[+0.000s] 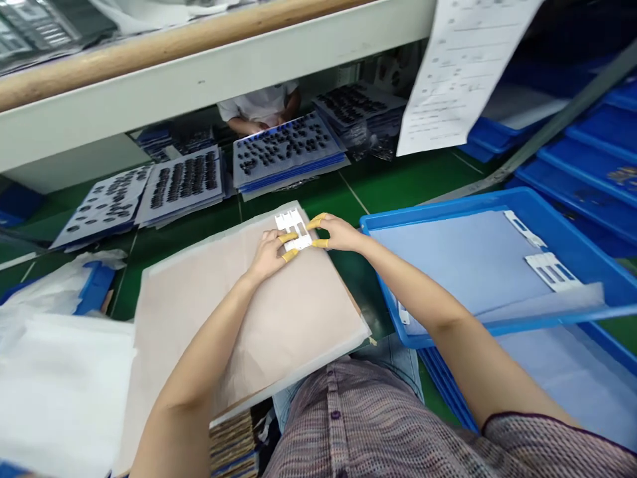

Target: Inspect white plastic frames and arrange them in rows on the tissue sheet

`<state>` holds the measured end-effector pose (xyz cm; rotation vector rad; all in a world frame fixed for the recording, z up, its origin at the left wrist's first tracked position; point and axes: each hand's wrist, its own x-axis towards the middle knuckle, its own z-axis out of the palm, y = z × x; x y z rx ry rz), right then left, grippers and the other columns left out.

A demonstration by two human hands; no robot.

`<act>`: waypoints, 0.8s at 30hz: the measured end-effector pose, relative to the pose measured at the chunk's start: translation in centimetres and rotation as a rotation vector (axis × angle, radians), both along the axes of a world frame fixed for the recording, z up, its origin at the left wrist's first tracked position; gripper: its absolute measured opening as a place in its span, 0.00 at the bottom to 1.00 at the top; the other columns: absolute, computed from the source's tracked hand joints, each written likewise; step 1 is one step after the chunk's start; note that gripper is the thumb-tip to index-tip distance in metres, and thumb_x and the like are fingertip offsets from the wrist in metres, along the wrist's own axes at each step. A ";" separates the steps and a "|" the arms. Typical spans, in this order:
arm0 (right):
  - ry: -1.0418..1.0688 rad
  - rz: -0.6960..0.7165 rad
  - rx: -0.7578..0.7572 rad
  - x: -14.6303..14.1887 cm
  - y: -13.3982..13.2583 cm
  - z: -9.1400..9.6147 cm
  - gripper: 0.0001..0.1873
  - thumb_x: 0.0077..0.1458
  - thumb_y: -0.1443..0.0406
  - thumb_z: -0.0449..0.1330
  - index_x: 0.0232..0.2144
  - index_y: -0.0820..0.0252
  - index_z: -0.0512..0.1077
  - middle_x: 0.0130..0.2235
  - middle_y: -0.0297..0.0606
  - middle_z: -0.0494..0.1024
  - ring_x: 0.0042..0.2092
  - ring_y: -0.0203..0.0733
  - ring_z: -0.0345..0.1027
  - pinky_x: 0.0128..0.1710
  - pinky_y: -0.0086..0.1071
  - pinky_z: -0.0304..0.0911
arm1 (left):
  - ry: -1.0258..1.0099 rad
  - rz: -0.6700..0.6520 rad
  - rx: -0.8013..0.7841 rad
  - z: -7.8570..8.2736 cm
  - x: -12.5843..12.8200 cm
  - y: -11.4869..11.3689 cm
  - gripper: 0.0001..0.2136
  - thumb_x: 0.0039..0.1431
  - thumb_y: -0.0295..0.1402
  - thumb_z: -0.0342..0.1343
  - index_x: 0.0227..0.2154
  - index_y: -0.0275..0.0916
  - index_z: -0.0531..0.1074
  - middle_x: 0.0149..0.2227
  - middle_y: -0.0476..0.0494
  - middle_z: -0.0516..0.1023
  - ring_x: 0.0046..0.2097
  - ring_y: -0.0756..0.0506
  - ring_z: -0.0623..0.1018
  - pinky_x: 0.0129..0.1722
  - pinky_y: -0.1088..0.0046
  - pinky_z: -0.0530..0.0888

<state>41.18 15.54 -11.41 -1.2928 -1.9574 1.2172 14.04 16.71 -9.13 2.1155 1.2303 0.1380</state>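
A white slotted plastic piece (294,229) lies at the far corner of a paper-covered board (293,305). My left hand (271,251) grips its left and near side, with yellow finger cots on thumb and forefinger. From the right, my right hand (336,234) holds the opposite edge, its thumb and forefinger also in yellow cots. To the right, similar white slotted pieces (553,272) lie on the pale sheet (462,255) in a blue tray (527,196).
Stacks of sheets with rows of small dark parts (283,147) stand along the back, under a shelf beam (209,63). A co-worker (259,109) sits beyond. A paper list (462,73) hangs down at right. White sheets (64,378) lie at left.
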 end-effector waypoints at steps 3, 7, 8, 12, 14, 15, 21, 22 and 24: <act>-0.009 -0.110 -0.017 3.2 -2.6 0.8 0.21 0.58 0.62 0.67 0.54 0.54 0.78 0.54 0.41 0.78 0.55 0.43 0.74 0.58 0.39 0.70 | -0.008 0.005 0.017 0.3 -0.2 -0.2 0.21 0.65 0.47 0.54 0.56 0.47 0.77 0.53 0.39 0.76 0.58 0.33 0.70 0.63 0.49 0.67; -0.183 -0.415 -0.115 12.1 -7.2 0.9 0.16 0.62 0.61 0.64 0.52 0.54 0.79 0.53 0.38 0.81 0.51 0.42 0.77 0.53 0.36 0.73 | 0.027 -0.047 0.053 -0.3 -1.1 0.2 0.21 0.65 0.49 0.52 0.56 0.50 0.76 0.52 0.40 0.79 0.56 0.31 0.73 0.61 0.44 0.68; -0.260 -0.523 -0.158 15.2 -8.7 1.0 0.16 0.64 0.61 0.62 0.52 0.55 0.79 0.52 0.39 0.81 0.51 0.42 0.77 0.53 0.37 0.73 | 0.031 -0.044 0.064 -0.4 -1.2 0.3 0.22 0.65 0.50 0.52 0.57 0.50 0.76 0.51 0.39 0.79 0.55 0.29 0.73 0.60 0.43 0.69; -0.664 -0.947 -0.416 28.5 -15.8 2.5 0.16 0.68 0.67 0.55 0.52 0.67 0.77 0.52 0.50 0.80 0.52 0.47 0.76 0.55 0.41 0.71 | -0.005 -0.035 0.091 0.6 -1.5 0.3 0.22 0.63 0.51 0.53 0.60 0.67 0.71 0.51 0.45 0.76 0.57 0.26 0.73 0.59 0.38 0.70; -0.874 -1.098 -0.563 34.0 -19.6 3.3 0.15 0.69 0.66 0.56 0.51 0.69 0.76 0.53 0.52 0.79 0.55 0.51 0.74 0.58 0.49 0.69 | -0.021 0.004 0.081 2.0 -1.1 0.0 0.22 0.62 0.52 0.54 0.59 0.83 0.65 0.51 0.52 0.75 0.57 0.27 0.73 0.59 0.37 0.70; -0.961 -1.142 -0.636 36.2 -21.3 3.5 0.14 0.68 0.64 0.59 0.52 0.67 0.75 0.53 0.50 0.78 0.55 0.51 0.74 0.58 0.51 0.68 | -0.021 0.033 0.067 2.7 -0.6 -0.1 0.22 0.62 0.53 0.54 0.57 0.88 0.64 0.50 0.55 0.74 0.55 0.28 0.73 0.59 0.36 0.70; -1.202 -1.069 -0.924 42.2 -26.2 1.6 0.21 0.66 0.58 0.64 0.55 0.66 0.73 0.57 0.49 0.74 0.56 0.49 0.71 0.56 0.48 0.70 | -0.069 0.150 -0.071 5.2 4.6 -0.4 0.19 0.61 0.54 0.56 0.54 0.79 0.71 0.53 0.57 0.77 0.50 0.32 0.77 0.61 0.40 0.71; -1.222 -1.043 -0.938 42.6 -26.3 1.1 0.21 0.66 0.57 0.63 0.56 0.64 0.72 0.58 0.48 0.73 0.57 0.49 0.71 0.56 0.48 0.70 | -0.093 0.138 -0.103 5.4 5.6 -0.4 0.19 0.61 0.53 0.57 0.55 0.76 0.71 0.54 0.57 0.77 0.51 0.33 0.77 0.62 0.41 0.71; -1.251 -1.000 -0.943 43.1 -26.3 0.3 0.23 0.66 0.58 0.62 0.59 0.62 0.70 0.60 0.48 0.72 0.58 0.51 0.69 0.57 0.49 0.68 | -0.136 0.094 -0.156 5.7 7.3 -0.7 0.19 0.62 0.52 0.58 0.56 0.71 0.72 0.57 0.55 0.77 0.53 0.34 0.77 0.63 0.44 0.71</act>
